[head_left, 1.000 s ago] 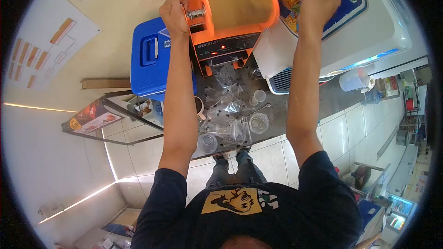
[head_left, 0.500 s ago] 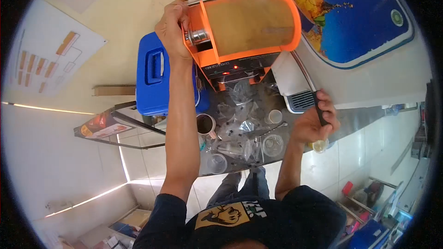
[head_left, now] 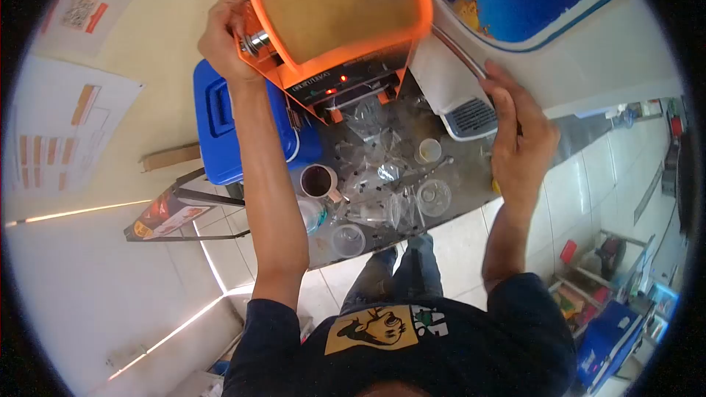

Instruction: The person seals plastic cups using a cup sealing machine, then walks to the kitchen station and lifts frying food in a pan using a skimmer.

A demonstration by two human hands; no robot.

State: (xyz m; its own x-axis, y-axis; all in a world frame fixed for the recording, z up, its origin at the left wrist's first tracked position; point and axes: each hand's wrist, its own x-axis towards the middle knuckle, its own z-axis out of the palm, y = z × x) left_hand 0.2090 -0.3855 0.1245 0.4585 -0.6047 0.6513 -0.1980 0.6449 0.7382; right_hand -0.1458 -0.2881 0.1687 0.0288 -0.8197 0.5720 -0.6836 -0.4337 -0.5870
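Observation:
An orange cup sealing machine (head_left: 346,48) stands on the dark counter, with a wide roll of brownish film (head_left: 342,7) on top and red lights lit on its front panel. My left hand (head_left: 226,40) is closed on the machine's left frame, beside a silver roller knob (head_left: 255,43). At the machine's right side, my right hand (head_left: 521,129) is wrapped around the end of a metal lever (head_left: 457,50); its black grip is mostly hidden by the fingers. Below the machine's front lies clear plastic (head_left: 368,119), partly in shadow.
A blue cooler box (head_left: 218,114) sits left of the machine. On the counter are a mug of dark liquid (head_left: 318,181), clear plastic cups (head_left: 434,197), a small cup (head_left: 428,151) and a long spoon (head_left: 437,167). A white drip tray (head_left: 471,119) juts out at right.
My right hand has moved upward with the lever, and its back now faces the camera. My left hand stays on the machine frame. The whole view has shifted, placing the machine further upper left.

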